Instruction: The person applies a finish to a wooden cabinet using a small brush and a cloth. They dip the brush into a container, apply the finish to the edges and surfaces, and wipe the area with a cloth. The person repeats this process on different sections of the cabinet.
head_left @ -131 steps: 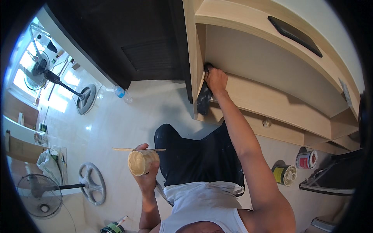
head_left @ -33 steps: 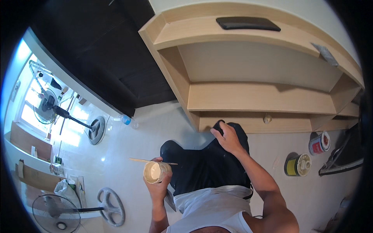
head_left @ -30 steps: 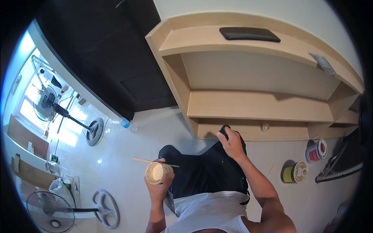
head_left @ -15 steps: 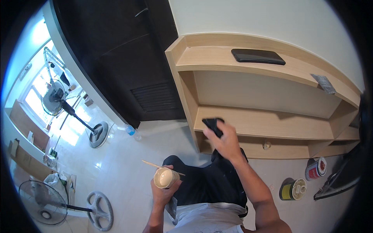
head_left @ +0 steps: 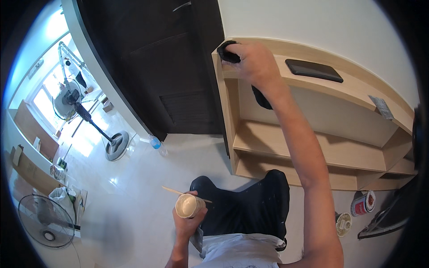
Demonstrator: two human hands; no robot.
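My left hand (head_left: 185, 224), low in the middle, is closed around a small cup (head_left: 193, 206) of creamy beige paste. A thin wooden stick (head_left: 172, 190) lies across behind the cup, against the same hand. Below that hand juts a flat grey blade (head_left: 196, 240); its handle is hidden. My right hand (head_left: 258, 67) reaches up with a black cloth (head_left: 229, 52) gripped in its fingers. The cloth is against the upper left corner of a light wood shelf unit (head_left: 308, 145), and another end of it hangs under my wrist.
A black phone (head_left: 314, 70) and a grey sanding-type sheet (head_left: 380, 107) lie on the unit's top. Two cans, one open (head_left: 344, 223) and one red-labelled (head_left: 363, 204), stand at right. A dark door (head_left: 156, 67), bottle (head_left: 155, 143) and fans (head_left: 47, 221) are at left.
My right hand has carried the black cloth up from the middle shelf to the unit's upper left corner. My left hand keeps its hold on the cup. The view has shifted slightly.
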